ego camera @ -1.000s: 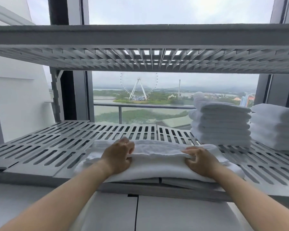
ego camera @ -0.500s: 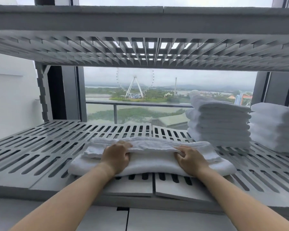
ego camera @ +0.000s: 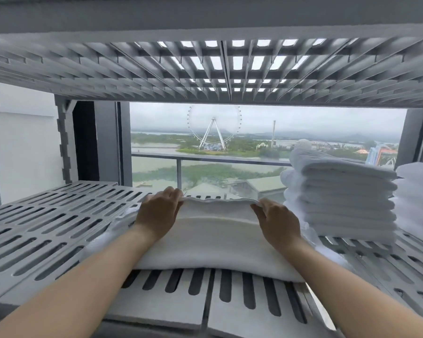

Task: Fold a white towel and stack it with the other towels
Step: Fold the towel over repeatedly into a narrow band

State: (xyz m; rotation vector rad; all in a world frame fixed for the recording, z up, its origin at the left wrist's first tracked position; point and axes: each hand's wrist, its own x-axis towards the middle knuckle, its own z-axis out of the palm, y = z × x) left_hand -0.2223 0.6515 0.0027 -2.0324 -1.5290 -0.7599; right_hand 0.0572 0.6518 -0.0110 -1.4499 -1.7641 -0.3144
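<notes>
Clearly I was mid-fold: my left hand [ego camera: 160,213] and right hand [ego camera: 277,222] each pinched the towel's [ego camera: 213,240] raised far edge. It lay on the near shelf [ego camera: 47,228], left of the stack [ego camera: 340,198]. Next, I judged, came finishing the fold, then lifting it onto that stack.

Towel [ego camera: 213,242] on shelf [ego camera: 47,230]; stack [ego camera: 342,198] right.

Soft matt cloth towel [ego camera: 215,242] on matt grey slotted plastic shelf [ego camera: 47,228].

no readable text, labels, brands or numbers on any surface; no legible signs in the window view
</notes>
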